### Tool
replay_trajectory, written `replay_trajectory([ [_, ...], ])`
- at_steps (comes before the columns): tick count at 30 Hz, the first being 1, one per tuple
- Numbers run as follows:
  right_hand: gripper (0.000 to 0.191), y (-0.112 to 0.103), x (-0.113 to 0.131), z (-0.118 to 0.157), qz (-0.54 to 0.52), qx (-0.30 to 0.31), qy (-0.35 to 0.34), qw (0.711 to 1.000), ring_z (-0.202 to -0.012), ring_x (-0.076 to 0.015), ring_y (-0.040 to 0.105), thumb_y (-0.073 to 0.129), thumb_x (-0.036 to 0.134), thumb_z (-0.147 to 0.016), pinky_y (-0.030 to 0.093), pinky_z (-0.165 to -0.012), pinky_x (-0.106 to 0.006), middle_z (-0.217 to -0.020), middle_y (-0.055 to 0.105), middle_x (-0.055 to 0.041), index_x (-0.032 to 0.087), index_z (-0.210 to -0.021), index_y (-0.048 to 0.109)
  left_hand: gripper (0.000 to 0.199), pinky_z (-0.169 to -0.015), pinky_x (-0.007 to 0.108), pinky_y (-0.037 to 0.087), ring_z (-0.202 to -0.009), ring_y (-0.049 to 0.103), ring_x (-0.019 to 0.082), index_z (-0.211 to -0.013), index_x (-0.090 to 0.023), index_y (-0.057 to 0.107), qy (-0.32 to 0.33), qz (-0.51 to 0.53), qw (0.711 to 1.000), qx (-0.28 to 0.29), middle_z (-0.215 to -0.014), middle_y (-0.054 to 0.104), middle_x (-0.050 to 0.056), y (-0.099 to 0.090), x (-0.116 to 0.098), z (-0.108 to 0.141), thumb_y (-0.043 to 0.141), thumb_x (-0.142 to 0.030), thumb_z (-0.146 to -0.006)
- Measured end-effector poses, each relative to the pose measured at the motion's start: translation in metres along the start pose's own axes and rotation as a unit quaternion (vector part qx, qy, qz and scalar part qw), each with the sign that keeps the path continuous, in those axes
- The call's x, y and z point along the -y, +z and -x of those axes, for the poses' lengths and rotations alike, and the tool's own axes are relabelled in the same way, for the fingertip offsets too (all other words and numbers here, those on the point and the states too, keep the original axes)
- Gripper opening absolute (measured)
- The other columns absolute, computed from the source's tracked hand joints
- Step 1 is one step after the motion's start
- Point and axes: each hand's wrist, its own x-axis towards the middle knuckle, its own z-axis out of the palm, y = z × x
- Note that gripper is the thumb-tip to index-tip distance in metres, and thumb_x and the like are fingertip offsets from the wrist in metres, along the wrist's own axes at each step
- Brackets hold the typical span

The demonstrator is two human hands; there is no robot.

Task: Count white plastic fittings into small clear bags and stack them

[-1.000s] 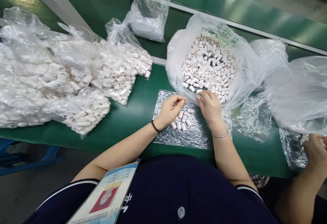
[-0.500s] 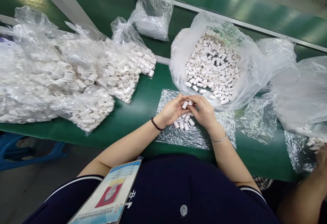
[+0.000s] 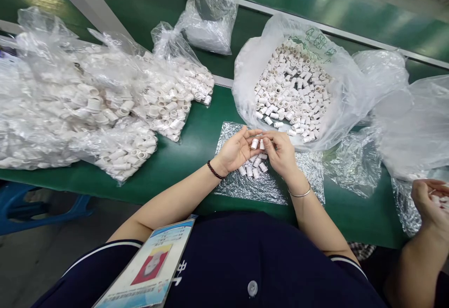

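Note:
My left hand [image 3: 239, 150] is turned palm up, its fingers curled under a small white plastic pipe fitting [image 3: 255, 144]. Against those fingers, the thumb and fingers of my right hand [image 3: 280, 152] pinch a second fitting [image 3: 262, 144], partly covered by the thumb. Just below both hands, several more loose fittings [image 3: 249, 171] lie on a flat see-through plastic bag [image 3: 264, 191]. Beyond my fingers sits a large opened plastic bag [image 3: 345, 92] full of the same fittings [image 3: 280, 83].
Filled see-through bags of fittings [image 3: 115, 102] are heaped on the green table [image 3: 196, 158] to the left. A bundle of plastic bags [image 3: 212, 27] lies at the back. On the right, a co-worker's hand [image 3: 430, 205] holds white fittings beside more plastic. A blue stool [image 3: 45, 212] stands lower left.
My right thumb and fingers have shifted slightly around the fittings, and the left palm shows more openly. The co-worker's hand has risen into view at the right with fittings in it.

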Motion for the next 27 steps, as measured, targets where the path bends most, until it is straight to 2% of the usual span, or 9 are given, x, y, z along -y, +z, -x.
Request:
replay_trajectory([
  [2, 0.032, 0.0, 0.0, -0.001, 0.0, -0.003, -0.013, 1.0, -0.102, -0.0233, 0.066, 0.043, 0.043, -0.104, 0.054, -0.091, -0.044, -0.103, 0.072, -0.0079, 0.024, -0.102, 0.069, 0.058, -0.091, 0.036, 0.056, -0.091, 0.071, 0.02, -0.097, -0.01, 0.071, 0.0, 0.002, 1.0, -0.004, -0.098, 0.073, 0.015, 0.001, 0.0, 0.0, 0.023, -0.041, -0.107],
  [5, 0.031, -0.006, -0.002, -0.003, -0.004, -0.006, -0.01, 1.0, -0.101, -0.0224, 0.067, 0.04, 0.038, -0.105, 0.055, -0.089, -0.043, -0.105, 0.073, -0.0079, 0.023, -0.109, 0.067, 0.058, -0.094, 0.038, 0.056, -0.095, 0.072, 0.022, -0.096, -0.01, 0.071, 0.001, -0.005, 1.0, -0.007, -0.102, 0.073, 0.016, 0.002, -0.001, 0.002, 0.024, -0.043, -0.107],
  [8, 0.029, -0.019, -0.011, -0.006, 0.049, -0.05, -0.019, 0.997, -0.099, -0.0227, 0.068, 0.041, 0.037, -0.104, 0.055, -0.087, -0.043, -0.103, 0.073, -0.0087, 0.022, -0.108, 0.066, 0.052, -0.093, 0.038, 0.055, -0.093, 0.072, 0.021, -0.095, -0.011, 0.071, 0.017, -0.033, 0.999, -0.015, -0.104, 0.073, 0.015, 0.001, -0.004, 0.003, 0.029, -0.04, -0.106],
  [12, 0.026, -0.039, -0.038, -0.009, 0.13, -0.109, 0.028, 0.985, -0.092, -0.023, 0.067, 0.046, 0.036, -0.1, 0.057, -0.078, -0.041, -0.1, 0.071, -0.0102, 0.021, -0.105, 0.066, 0.029, -0.092, 0.036, 0.055, -0.089, 0.071, 0.017, -0.094, -0.013, 0.071, 0.11, -0.106, 0.987, -0.047, -0.1, 0.074, 0.01, -0.006, -0.009, 0.0, 0.047, -0.028, -0.102],
  [15, 0.023, -0.043, -0.052, -0.009, 0.159, -0.069, 0.052, 0.984, -0.09, -0.0251, 0.065, 0.053, 0.035, -0.094, 0.057, -0.075, -0.042, -0.098, 0.069, -0.0117, 0.019, -0.104, 0.066, 0.017, -0.093, 0.035, 0.054, -0.088, 0.07, 0.016, -0.089, -0.015, 0.07, 0.193, -0.149, 0.965, -0.097, -0.095, 0.073, 0.007, -0.013, -0.01, -0.005, 0.058, -0.025, -0.096],
  [17, 0.024, -0.04, -0.053, -0.008, 0.173, -0.043, 0.047, 0.983, -0.09, -0.0262, 0.064, 0.057, 0.037, -0.093, 0.056, -0.08, -0.045, -0.099, 0.068, -0.012, 0.019, -0.105, 0.067, 0.015, -0.094, 0.036, 0.053, -0.09, 0.07, 0.017, -0.088, -0.016, 0.069, 0.213, -0.174, 0.955, -0.111, -0.094, 0.073, 0.006, -0.015, -0.007, -0.008, 0.061, -0.028, -0.093],
  [21, 0.034, -0.031, -0.042, -0.006, 0.189, -0.004, 0.032, 0.981, -0.089, -0.0266, 0.063, 0.065, 0.046, -0.09, 0.055, -0.082, -0.046, -0.101, 0.065, -0.0121, 0.02, -0.112, 0.066, 0.018, -0.097, 0.037, 0.052, -0.096, 0.069, 0.018, -0.09, -0.017, 0.068, 0.219, -0.242, 0.94, -0.104, -0.099, 0.073, 0.006, -0.017, -0.002, -0.01, 0.06, -0.033, -0.093],
  [24, 0.042, -0.028, -0.037, -0.004, 0.186, 0.053, 0.019, 0.981, -0.089, -0.0272, 0.062, 0.068, 0.048, -0.088, 0.055, -0.078, -0.045, -0.1, 0.064, -0.0121, 0.019, -0.118, 0.064, 0.017, -0.094, 0.036, 0.053, -0.091, 0.069, 0.016, -0.09, -0.017, 0.068, 0.218, -0.272, 0.931, -0.107, -0.098, 0.072, 0.007, -0.018, 0.0, -0.009, 0.057, -0.029, -0.095],
  [27, 0.038, -0.032, -0.038, -0.005, 0.17, 0.056, 0.013, 0.984, -0.085, -0.0259, 0.062, 0.063, 0.047, -0.091, 0.055, -0.075, -0.044, -0.097, 0.063, -0.0117, 0.018, -0.116, 0.064, 0.017, -0.088, 0.035, 0.054, -0.089, 0.069, 0.016, -0.091, -0.017, 0.068, 0.213, -0.301, 0.923, -0.106, -0.098, 0.071, 0.007, -0.017, 0.0, -0.007, 0.056, -0.027, -0.096],
])
